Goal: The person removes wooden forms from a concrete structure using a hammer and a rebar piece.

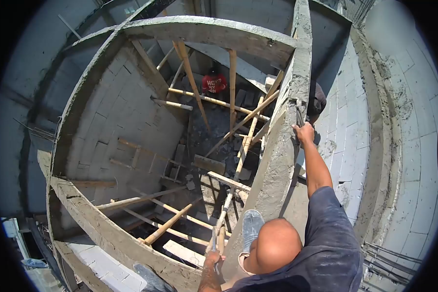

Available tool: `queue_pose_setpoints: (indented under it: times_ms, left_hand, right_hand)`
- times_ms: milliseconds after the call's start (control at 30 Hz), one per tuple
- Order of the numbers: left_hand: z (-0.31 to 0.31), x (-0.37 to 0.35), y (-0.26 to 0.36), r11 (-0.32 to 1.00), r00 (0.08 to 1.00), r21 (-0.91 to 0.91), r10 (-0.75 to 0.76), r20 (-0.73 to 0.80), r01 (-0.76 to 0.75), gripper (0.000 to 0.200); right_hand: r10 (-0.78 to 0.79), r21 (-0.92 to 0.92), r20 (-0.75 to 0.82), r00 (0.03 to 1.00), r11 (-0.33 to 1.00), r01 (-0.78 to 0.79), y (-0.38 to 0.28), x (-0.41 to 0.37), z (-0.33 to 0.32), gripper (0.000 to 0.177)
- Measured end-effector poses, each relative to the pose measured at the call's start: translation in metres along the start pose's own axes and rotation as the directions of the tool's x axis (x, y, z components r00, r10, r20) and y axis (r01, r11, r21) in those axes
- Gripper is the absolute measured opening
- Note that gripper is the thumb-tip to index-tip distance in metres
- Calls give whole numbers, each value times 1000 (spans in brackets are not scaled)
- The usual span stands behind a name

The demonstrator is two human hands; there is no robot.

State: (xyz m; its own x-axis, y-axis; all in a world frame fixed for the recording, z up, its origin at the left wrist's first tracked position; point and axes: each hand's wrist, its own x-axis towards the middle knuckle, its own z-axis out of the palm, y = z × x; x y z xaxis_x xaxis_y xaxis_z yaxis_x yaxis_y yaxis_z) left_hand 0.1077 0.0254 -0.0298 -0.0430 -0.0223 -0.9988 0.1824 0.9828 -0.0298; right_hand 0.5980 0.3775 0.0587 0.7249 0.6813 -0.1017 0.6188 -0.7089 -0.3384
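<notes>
My right hand (304, 133) is closed around a dark rod-like metal piece (299, 113) at the top of the rough concrete beam (277, 170). That arm reaches forward along the beam's right side. Low in the view, my left hand (213, 257) is closed around a thin grey bar (214, 238), close to the upper end of a bamboo pole (225, 214); the bar's full shape is hidden by the fingers. My bent knee (277, 246) is between the two arms. One dusty shoe (252, 225) rests on the beam, the other shoe (153, 278) on the lower wall top.
Below opens a deep block-walled space crossed by bamboo poles (168, 223) and boards (228, 181). Someone in a red shirt (214, 83) stands down there. Another person (319, 100) is partly hidden behind the beam. Bare rebar (392, 263) sticks out at lower right.
</notes>
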Motion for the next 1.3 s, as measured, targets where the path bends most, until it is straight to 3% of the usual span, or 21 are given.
queue_pose_setpoints:
  times_ms: [67,167,367,533,667,700,767,833,900,933,967,1000,1033,1100,1167,1267,1300]
  left_hand:
    - [12,-51,25,994,981,99,67,-182,-49,32]
    - [3,-36,23,982,975,140,146,-165,-123,29]
    - [-25,-31,34,975,970,149,186,-156,-163,25]
    - [-37,-39,44,972,963,117,222,-151,-205,23]
    - [-28,-68,82,902,892,316,379,-247,-295,25]
    - [-45,-29,76,920,880,237,374,-294,-312,28]
    - [-53,-30,98,884,829,240,462,-316,-401,27]
    - [-36,-82,149,901,852,98,431,-296,-422,23]
    - [-34,-106,188,844,775,159,534,-338,-512,23]
    - [-39,-112,208,801,745,256,598,-296,-541,23]
    - [-46,-115,226,793,736,242,609,-295,-559,23]
    - [-52,-117,244,784,726,225,621,-294,-579,24]
    - [-59,-123,261,770,726,250,638,-257,-587,26]
    - [-64,-148,296,687,644,469,712,-281,-555,28]
    - [-79,-175,327,657,660,572,709,-248,-491,30]
    - [-91,-243,362,369,525,878,834,-169,-304,32]
    - [-127,-236,376,189,436,957,897,-76,-222,34]
  right_hand:
    - [116,15,118,986,993,-118,-17,-14,-2,57]
    - [227,23,34,973,973,-228,-16,-19,18,50]
    - [259,101,192,947,954,-281,-7,-24,6,56]
    - [163,123,277,947,971,-204,6,-21,5,57]
    - [143,109,311,940,977,-184,15,-6,9,57]
    - [96,132,316,944,981,-144,24,1,17,57]
    - [16,192,285,958,979,-74,37,8,22,51]
    - [-77,247,276,958,969,7,46,13,15,48]
    - [-157,295,261,953,953,76,49,16,5,45]
    - [-148,389,248,957,920,42,52,17,-1,40]
    - [-137,476,238,962,879,7,57,19,-3,35]
    - [-179,531,132,975,844,83,64,28,2,28]
    - [-172,539,159,972,840,60,69,37,-3,39]
    - [-157,484,96,983,870,92,68,42,-33,41]
    - [-145,449,3,989,884,128,72,48,-56,42]
    - [-65,435,-72,995,896,90,96,51,-60,40]
    - [-41,433,-126,991,897,92,103,59,-59,36]
